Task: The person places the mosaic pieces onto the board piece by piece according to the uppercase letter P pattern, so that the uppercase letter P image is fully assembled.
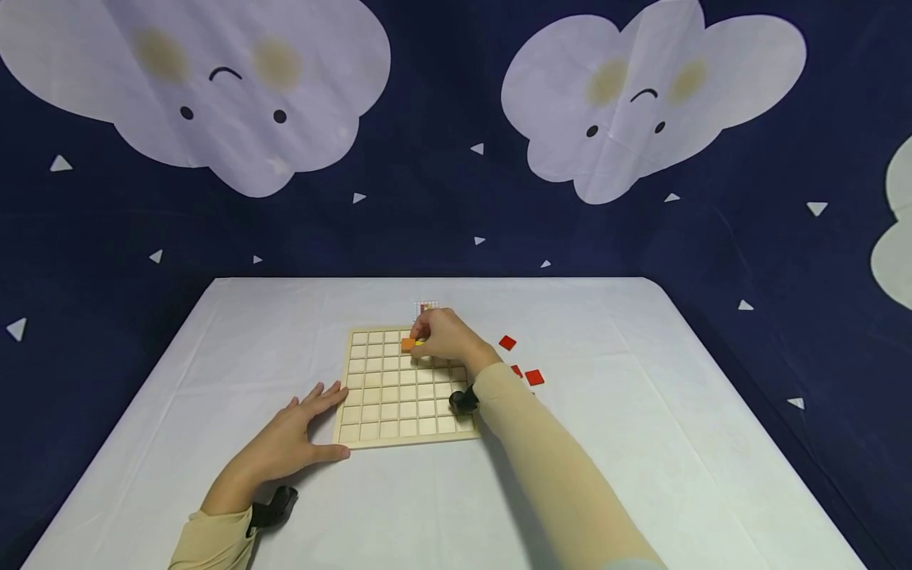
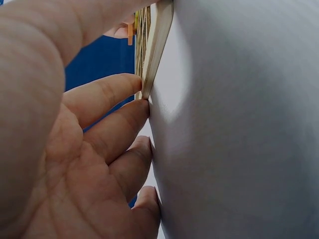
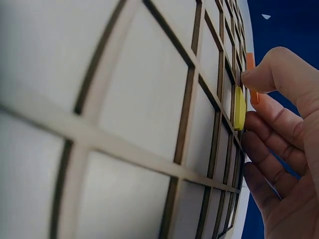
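My right hand point(image 1: 447, 336) pinches an orange square tile point(image 1: 408, 345) between thumb and forefinger at the far side of a wooden grid board point(image 1: 371, 413). In the right wrist view the orange tile point(image 3: 250, 60) stands on edge by the thumb tip. A yellow tile point(image 3: 239, 112) sits in the grid right beside it, partly covered by the hand in the head view. My left hand point(image 1: 292, 435) lies at the board's left side, fingers spread. Two of its fingertips touch the board's edge point(image 2: 158, 42) in the left wrist view.
Several red tiles point(image 1: 534, 378) lie on the white table point(image 1: 627, 443) right of the board, some partly hidden by the right arm. A small printed grid card point(image 1: 426, 305) lies behind the board. A dark blue cloth with clouds point(image 1: 613, 95) hangs beyond the table.
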`<state>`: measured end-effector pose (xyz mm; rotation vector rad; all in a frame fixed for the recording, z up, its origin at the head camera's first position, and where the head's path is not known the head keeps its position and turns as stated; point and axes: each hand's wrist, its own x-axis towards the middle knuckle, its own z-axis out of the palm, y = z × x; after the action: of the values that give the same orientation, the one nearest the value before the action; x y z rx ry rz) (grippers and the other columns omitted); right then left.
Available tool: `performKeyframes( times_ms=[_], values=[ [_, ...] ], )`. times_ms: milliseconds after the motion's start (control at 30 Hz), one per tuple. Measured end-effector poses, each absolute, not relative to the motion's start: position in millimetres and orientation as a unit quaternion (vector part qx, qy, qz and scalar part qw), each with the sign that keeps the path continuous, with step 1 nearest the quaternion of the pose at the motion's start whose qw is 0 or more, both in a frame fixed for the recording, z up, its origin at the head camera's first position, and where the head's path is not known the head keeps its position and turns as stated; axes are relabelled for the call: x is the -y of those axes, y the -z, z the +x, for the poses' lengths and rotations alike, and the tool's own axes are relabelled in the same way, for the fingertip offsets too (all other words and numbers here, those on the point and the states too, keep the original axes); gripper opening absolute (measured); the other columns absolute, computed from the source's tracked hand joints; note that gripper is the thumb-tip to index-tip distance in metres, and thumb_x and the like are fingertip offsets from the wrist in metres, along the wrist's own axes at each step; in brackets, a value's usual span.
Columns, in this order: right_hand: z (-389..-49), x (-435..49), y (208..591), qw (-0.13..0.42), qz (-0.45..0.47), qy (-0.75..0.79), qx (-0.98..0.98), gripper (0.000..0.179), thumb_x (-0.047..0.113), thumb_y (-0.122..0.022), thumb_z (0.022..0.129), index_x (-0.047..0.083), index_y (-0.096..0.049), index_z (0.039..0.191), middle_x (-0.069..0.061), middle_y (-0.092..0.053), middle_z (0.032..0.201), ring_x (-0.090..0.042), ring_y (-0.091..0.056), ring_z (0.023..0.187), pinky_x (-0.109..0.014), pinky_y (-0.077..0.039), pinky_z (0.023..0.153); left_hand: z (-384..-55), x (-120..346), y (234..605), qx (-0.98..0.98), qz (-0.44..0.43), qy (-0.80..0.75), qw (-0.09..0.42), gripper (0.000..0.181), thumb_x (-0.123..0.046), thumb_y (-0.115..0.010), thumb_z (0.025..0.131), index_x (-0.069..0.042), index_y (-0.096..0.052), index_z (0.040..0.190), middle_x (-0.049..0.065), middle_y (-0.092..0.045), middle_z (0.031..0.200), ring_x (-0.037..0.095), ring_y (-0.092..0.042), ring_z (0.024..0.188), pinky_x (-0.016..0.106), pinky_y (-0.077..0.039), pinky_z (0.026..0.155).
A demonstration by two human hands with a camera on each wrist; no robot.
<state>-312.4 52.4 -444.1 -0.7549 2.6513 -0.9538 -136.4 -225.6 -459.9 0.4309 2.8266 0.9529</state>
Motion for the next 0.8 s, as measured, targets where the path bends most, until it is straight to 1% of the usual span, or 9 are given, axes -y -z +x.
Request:
performKeyframes(
  times_ms=[300, 533, 800],
  values=[
    [-308.6, -50.1, 439.4, 0.117, -0.245, 0.312, -0.91, 0.019, 0.012, -0.086, 0.086, 0.009, -0.077, 0.103, -0.002, -0.076, 0.102, -0.013, -0.064, 0.09, -0.027, -0.058, 0.084, -136.4, 225.2, 459.9, -0.936, 0.145, -0.315, 0.065, 0.099, -0.039, -0.097, 0.076, -0.004, -0.053, 0.157, 0.021, -0.043, 0.169, 0.052, -0.028, 0.16, 0.079, -0.019, 0.127],
    [-308.3, -48.4, 439.5, 0.113, -0.247, 0.298, -0.915, 0.021, 0.016, -0.087, 0.085, 0.012, -0.078, 0.103, 0.001, -0.077, 0.104, -0.012, -0.064, 0.089, -0.026, -0.058, 0.085, -136.5, 226.3, 460.9, -0.935, 0.149, -0.315, 0.063, 0.099, -0.04, -0.097, 0.076, -0.004, -0.053, 0.157, 0.021, -0.043, 0.169, 0.052, -0.029, 0.16, 0.078, -0.019, 0.127],
    [-305.4, -48.5, 439.1, 0.121, -0.242, 0.311, -0.911, 0.021, 0.012, -0.087, 0.087, 0.009, -0.078, 0.105, -0.002, -0.076, 0.104, -0.013, -0.065, 0.091, -0.028, -0.059, 0.086, -136.4, 226.9, 461.0, -0.936, 0.15, -0.313, 0.062, 0.099, -0.04, -0.096, 0.077, -0.004, -0.053, 0.157, 0.021, -0.042, 0.169, 0.053, -0.029, 0.16, 0.079, -0.02, 0.126]
  ],
)
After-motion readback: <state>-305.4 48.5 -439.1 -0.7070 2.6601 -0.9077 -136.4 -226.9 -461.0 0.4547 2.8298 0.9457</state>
